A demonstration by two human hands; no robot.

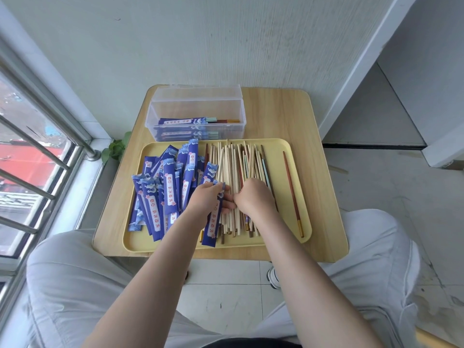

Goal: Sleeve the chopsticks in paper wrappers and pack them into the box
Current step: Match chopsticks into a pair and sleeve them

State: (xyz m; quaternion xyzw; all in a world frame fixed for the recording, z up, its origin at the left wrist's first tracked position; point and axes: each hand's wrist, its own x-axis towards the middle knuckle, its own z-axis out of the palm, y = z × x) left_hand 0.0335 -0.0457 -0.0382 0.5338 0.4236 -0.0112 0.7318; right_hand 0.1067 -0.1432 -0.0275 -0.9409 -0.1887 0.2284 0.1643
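Your left hand (208, 197) pinches flimsy blue paper wrapper (213, 222); right hand (253, 197) curls into stiff, slippery wooden chopsticks (233, 167), mid-tray. Grip near ends.

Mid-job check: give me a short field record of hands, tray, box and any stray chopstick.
left hand: holds a blue wrapper
right hand: fingers curled down into the chopstick pile
tray: empty wrappers heaped on its left, bare chopsticks in the middle
stray: one red chopstick lying apart on the right of the tray
box: open, behind the tray, some sleeved pairs inside
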